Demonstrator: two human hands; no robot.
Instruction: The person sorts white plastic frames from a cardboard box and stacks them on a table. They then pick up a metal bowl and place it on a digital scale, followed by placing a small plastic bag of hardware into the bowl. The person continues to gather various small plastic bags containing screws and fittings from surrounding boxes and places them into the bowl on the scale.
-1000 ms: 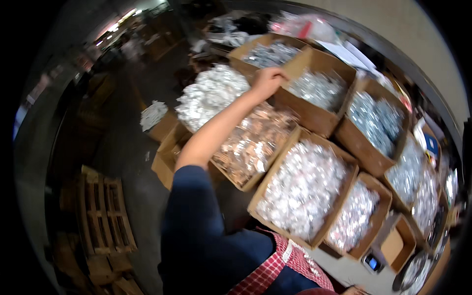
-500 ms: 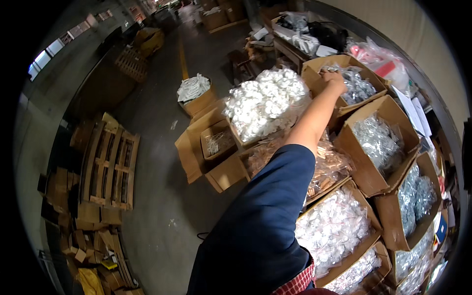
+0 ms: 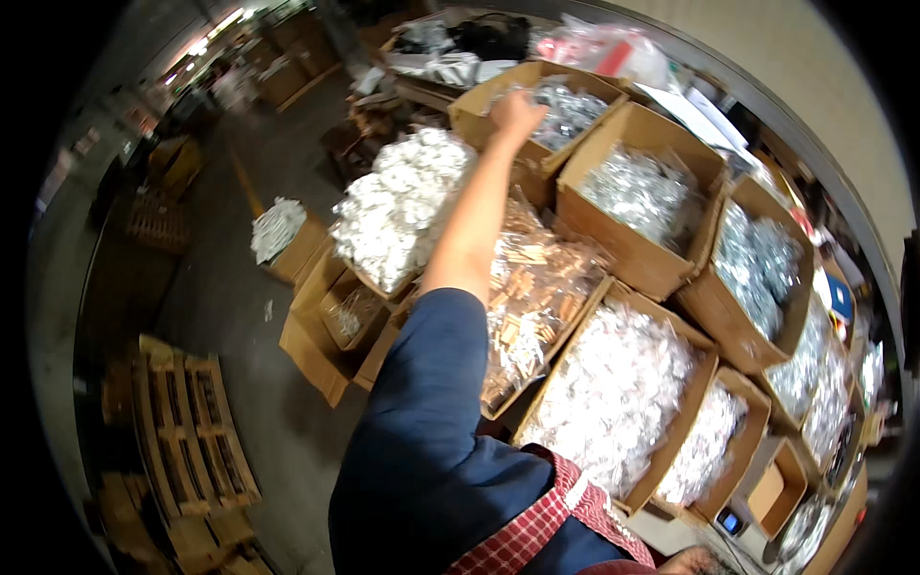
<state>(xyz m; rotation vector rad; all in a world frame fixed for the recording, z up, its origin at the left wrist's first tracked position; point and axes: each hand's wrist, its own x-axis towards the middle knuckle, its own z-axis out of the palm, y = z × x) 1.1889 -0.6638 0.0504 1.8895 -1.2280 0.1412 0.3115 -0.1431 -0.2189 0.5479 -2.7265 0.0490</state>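
Note:
My left arm, in a dark blue sleeve, stretches up to the far cardboard box [image 3: 594,84]. My left hand [image 3: 518,112] is inside its left part, beside small clear plastic bags of grey parts [image 3: 573,113]. Its fingers look curled downward, but blur and the box contents hide what they hold. Under my forearm lies a box of bagged copper-coloured pieces [image 3: 537,287]. Left of the forearm rises a heap of bagged white parts [image 3: 402,201]. My right hand is out of view.
More open boxes of bagged parts stand on the right, including a box of silvery bags [image 3: 637,196] and a box of white bags [image 3: 613,383]. An open carton [image 3: 311,345] sits left of my arm. Wooden pallets [image 3: 187,431] lean at lower left. A wall [image 3: 767,57] borders the far right.
My view has swung, so the boxes and my arm appear farther left. My left hand stays in the same far box, near its left side. More boxes show at lower right.

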